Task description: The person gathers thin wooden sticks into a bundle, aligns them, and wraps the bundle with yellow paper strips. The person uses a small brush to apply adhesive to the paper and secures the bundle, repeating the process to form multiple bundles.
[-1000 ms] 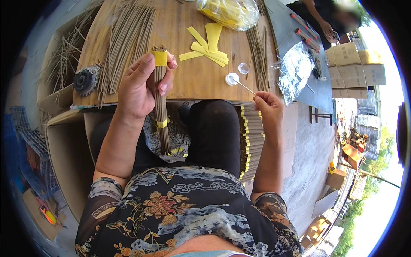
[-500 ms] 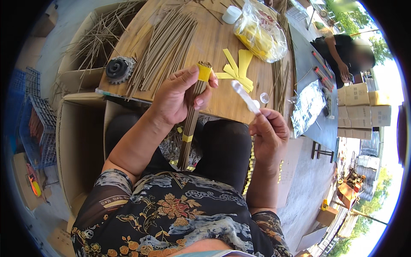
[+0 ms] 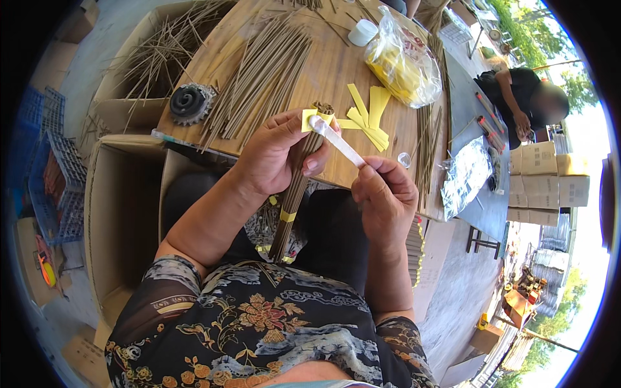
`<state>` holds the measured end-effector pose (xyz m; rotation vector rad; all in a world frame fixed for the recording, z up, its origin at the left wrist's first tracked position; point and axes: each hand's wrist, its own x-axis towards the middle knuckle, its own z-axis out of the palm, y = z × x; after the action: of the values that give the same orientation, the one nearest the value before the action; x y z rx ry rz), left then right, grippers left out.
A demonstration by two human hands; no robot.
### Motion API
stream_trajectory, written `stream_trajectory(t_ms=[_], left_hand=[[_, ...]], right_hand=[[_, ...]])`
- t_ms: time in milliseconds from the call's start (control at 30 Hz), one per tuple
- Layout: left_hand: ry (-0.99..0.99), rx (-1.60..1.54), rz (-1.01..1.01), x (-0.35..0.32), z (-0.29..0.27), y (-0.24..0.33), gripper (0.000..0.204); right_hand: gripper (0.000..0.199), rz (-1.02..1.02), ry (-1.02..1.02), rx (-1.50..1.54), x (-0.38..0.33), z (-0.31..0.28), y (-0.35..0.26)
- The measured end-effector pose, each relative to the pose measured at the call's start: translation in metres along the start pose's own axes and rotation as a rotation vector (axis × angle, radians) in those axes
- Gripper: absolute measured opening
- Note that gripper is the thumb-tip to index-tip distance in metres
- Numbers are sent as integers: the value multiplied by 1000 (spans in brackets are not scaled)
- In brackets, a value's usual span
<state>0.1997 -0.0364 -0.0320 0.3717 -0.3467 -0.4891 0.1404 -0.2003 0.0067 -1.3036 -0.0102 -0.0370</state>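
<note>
Head view: the left hand (image 3: 268, 152) is curling around a bundle of brown sticks (image 3: 292, 194) at the near edge of the tabletop (image 3: 330, 77), partly hiding it, the lower end hanging past that edge. Apart from it, the right hand (image 3: 387, 194) is pinching a flat white applicator (image 3: 343, 147), whose tip is touching the yellow paper band (image 3: 309, 121) around the bundle's top. Toward the near edge's right end a clear lid (image 3: 403, 159) is lying; by the left front corner a dark toothed disc (image 3: 189, 103) is sitting beside loose sticks (image 3: 265, 77). Yellow strips (image 3: 372, 116) are fanning out beyond the bundle. Farther back, a plastic bag (image 3: 404, 61) is showing red print; past the right edge, stacked cartons (image 3: 540, 174) are bearing dark printed marks near a co-worker (image 3: 517, 103).
</note>
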Motion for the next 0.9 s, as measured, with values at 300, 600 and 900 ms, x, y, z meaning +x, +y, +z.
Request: stream_trajectory(t_ms=[300, 600, 900], left_hand=[[42, 36, 22, 0, 1, 3, 34], [78, 44, 36, -1, 7, 4, 34], [38, 64, 31, -1, 3, 1, 34]], right_hand=[[12, 10, -27, 17, 3, 4, 0], [12, 53, 15, 22, -4, 5, -2], [11, 49, -32, -1, -1, 3, -5]])
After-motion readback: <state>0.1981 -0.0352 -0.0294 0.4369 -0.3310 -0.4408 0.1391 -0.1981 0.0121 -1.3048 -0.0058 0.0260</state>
